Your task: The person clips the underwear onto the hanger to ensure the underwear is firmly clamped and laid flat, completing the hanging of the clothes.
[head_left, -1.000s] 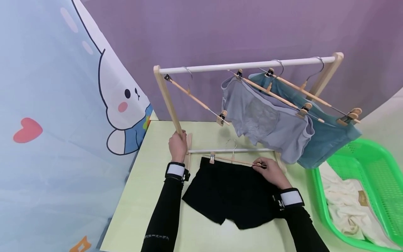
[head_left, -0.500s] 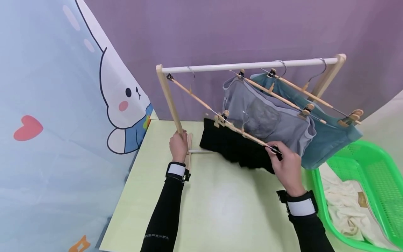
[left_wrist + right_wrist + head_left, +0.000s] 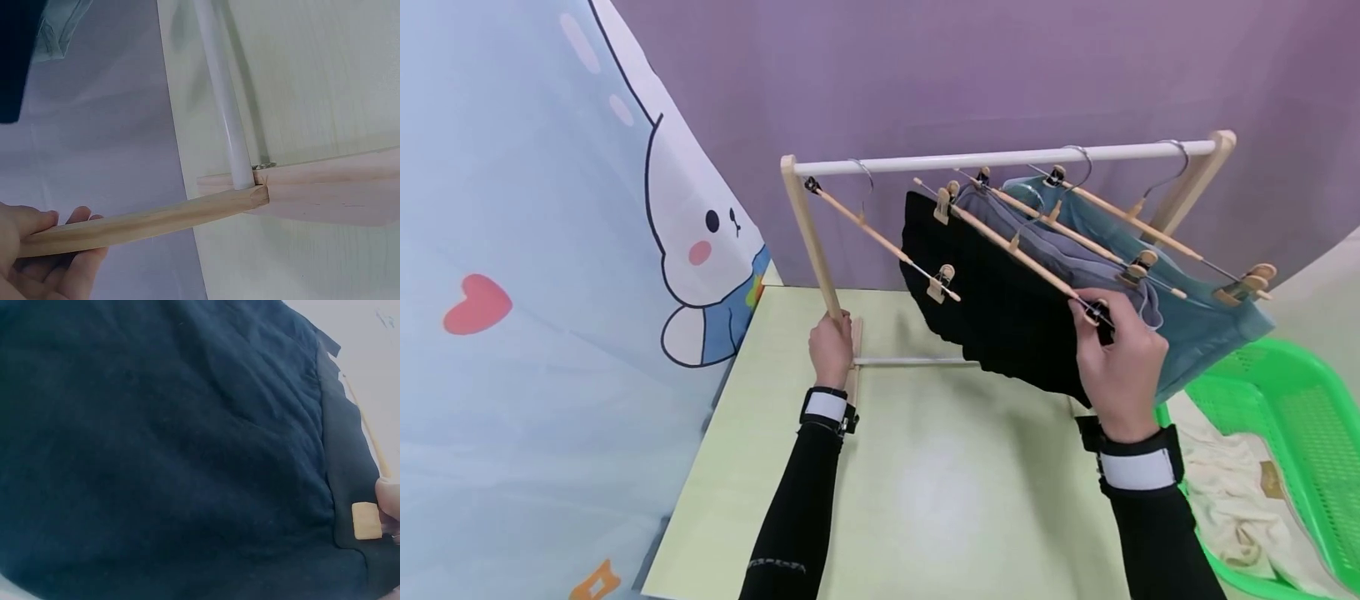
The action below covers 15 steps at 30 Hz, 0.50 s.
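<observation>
One black shorts (image 3: 1000, 308), hanger-clipped (image 3: 1011, 250)

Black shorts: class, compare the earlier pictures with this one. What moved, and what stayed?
The right hand lifted the black shorts on their hanger off the table up to the rail. The left hand kept gripping the rack post.

black shorts (image 3: 1000, 317) | green basket (image 3: 1300, 408) | purple wall (image 3: 925, 75)
</observation>
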Each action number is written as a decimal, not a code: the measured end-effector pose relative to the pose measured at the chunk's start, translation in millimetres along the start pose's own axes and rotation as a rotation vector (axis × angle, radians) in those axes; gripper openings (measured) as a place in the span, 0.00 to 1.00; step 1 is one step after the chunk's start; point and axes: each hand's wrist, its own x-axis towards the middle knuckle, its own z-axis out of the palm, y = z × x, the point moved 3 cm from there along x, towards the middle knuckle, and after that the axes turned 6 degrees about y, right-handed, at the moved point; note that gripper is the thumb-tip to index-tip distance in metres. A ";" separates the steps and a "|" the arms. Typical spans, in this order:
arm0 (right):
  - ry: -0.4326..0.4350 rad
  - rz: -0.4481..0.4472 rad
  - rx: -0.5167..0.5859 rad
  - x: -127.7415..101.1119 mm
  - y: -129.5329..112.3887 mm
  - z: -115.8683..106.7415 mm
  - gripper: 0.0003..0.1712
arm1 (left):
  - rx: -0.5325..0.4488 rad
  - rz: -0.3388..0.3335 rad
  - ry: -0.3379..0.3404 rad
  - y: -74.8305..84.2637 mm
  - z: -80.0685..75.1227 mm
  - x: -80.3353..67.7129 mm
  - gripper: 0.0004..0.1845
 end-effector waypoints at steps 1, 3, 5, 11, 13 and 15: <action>0.002 -0.001 0.006 3.8 -0.9 1.0 0.10 | 0.000 0.000 -0.005 0.0 0.7 -0.3 0.12; 0.003 -0.001 0.019 11.1 -3.0 3.7 0.11 | -0.001 0.001 -0.005 -0.3 1.3 -0.4 0.12; 0.002 0.003 0.025 17.8 -5.4 7.6 0.12 | 0.004 0.004 0.003 -0.5 1.6 -0.2 0.12; -0.020 0.007 -0.012 31.6 -11.3 21.0 0.15 | 0.003 -0.004 0.005 0.0 1.1 -0.6 0.12; -0.035 0.021 -0.012 32.5 -12.0 25.6 0.14 | 0.003 -0.011 -0.002 0.1 1.5 -0.8 0.12; -0.070 0.030 -0.020 31.6 -11.8 30.0 0.13 | 0.006 -0.012 0.000 0.7 1.1 -0.8 0.12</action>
